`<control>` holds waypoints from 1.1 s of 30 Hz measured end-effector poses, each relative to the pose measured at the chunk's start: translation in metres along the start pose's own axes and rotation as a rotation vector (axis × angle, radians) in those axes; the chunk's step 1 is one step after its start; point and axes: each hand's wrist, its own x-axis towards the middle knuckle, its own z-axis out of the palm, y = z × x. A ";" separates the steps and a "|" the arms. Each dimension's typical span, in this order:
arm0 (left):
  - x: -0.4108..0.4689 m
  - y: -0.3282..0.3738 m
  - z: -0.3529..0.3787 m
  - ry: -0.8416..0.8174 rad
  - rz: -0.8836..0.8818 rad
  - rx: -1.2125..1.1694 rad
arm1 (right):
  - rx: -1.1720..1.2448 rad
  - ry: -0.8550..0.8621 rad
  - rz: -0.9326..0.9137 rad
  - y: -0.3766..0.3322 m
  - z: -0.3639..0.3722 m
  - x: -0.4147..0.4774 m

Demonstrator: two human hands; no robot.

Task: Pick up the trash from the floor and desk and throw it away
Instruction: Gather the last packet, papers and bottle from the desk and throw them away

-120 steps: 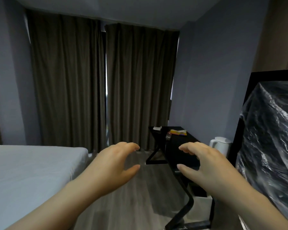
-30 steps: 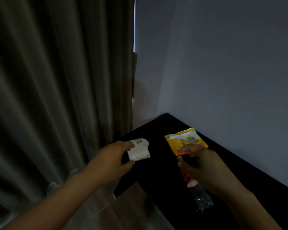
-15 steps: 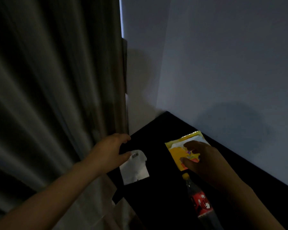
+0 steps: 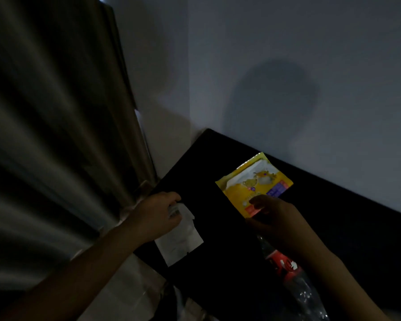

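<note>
A white paper wrapper (image 4: 182, 242) lies at the near left edge of the black desk (image 4: 222, 262). My left hand (image 4: 158, 214) pinches its upper corner. A yellow snack packet (image 4: 255, 184) lies further right near the wall. My right hand (image 4: 273, 216) rests on the packet's near end, thumb and fingers closing on its edge. An empty plastic bottle with a red label (image 4: 287, 266) lies on the desk under my right forearm.
A dark curtain (image 4: 56, 135) hangs close on the left of the desk. The grey wall (image 4: 287, 66) runs behind the desk. Pale floor (image 4: 125, 286) shows below the desk's left edge.
The view has come closer and dropped onto the desk. My left hand has lowered onto the white wrapper's corner, and my right hand has slid to the yellow packet's near end.
</note>
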 end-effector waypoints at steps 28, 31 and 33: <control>0.097 -0.121 0.071 -0.426 -0.188 0.196 | 0.074 0.039 0.420 -0.006 0.089 0.003; 0.101 -0.118 0.080 -0.401 -0.236 0.148 | 0.087 0.032 0.429 -0.001 0.090 -0.001; 0.103 -0.116 0.084 -0.379 -0.255 0.160 | 0.088 0.044 0.437 0.002 0.090 -0.003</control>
